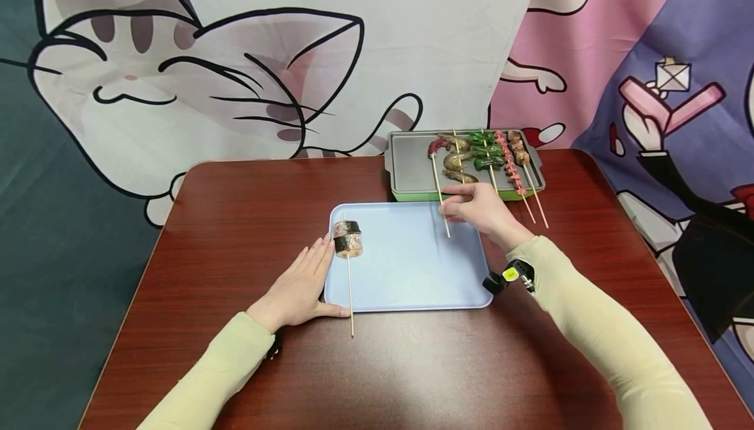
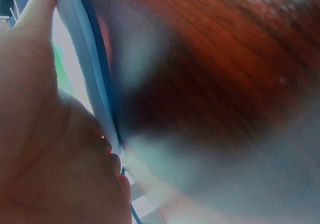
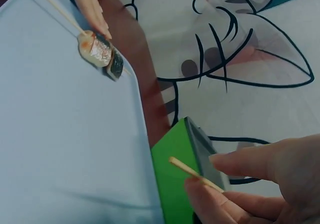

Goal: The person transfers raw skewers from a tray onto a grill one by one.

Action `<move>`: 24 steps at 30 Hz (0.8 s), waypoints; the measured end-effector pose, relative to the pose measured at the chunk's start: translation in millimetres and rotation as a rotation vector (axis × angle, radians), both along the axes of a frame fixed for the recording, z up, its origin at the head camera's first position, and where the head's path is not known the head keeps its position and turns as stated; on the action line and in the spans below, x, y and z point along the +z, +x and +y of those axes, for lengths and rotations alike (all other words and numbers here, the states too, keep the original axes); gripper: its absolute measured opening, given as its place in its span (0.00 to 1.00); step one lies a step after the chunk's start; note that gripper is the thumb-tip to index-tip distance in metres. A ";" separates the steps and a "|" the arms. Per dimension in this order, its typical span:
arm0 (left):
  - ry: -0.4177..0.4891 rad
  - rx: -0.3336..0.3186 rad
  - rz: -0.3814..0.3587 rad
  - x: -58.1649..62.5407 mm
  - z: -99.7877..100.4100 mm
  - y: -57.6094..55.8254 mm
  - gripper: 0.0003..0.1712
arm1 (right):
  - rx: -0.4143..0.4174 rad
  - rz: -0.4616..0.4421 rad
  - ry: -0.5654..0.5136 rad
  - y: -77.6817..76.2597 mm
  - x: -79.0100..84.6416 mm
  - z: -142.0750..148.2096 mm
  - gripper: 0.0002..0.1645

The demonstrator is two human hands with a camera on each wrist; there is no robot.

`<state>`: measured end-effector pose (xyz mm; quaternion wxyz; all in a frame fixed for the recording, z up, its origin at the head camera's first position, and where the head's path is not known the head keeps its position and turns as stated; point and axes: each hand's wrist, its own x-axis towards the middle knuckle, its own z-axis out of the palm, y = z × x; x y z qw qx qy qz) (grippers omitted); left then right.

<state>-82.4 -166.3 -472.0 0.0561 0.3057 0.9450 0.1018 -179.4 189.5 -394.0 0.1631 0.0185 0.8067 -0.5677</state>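
My right hand (image 1: 480,211) pinches the stick of a skewer (image 1: 438,161) bearing a dark red curled piece, whose top end lies over the grey tray. In the right wrist view, the stick's bare end (image 3: 182,165) pokes out between thumb and fingers. With fingers straight, my left hand (image 1: 297,289) rests along the left side of the pale blue tray (image 1: 412,266). Beside those fingers, a skewer of pale chunks with dark silvery skin (image 1: 347,240) lies on the tray, its stick reaching past the front rim. The left wrist view shows the palm (image 2: 50,134) against the tray's edge.
Behind the blue tray stands a grey tray (image 1: 406,165) with green sides. It holds shrimp (image 1: 456,161), green pepper (image 1: 487,152), pink meat (image 1: 509,161) and brown ball (image 1: 518,148) skewers; some sticks overhang its front. A cartoon cloth hangs behind the brown table (image 1: 265,188).
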 end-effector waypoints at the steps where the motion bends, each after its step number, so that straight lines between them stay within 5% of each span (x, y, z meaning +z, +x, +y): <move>1: 0.004 0.000 0.002 0.7 0.2 0.2 0.70 | 0.003 0.013 0.021 1.5 1.9 0.4 0.30; 9: -0.012 -0.001 0.004 4.4 0.9 1.0 0.69 | 0.019 0.161 0.162 17.9 24.6 0.1 0.33; 24: 0.005 -0.002 0.025 1.6 0.3 0.8 0.70 | 0.036 0.229 0.098 41.8 47.5 -8.9 0.29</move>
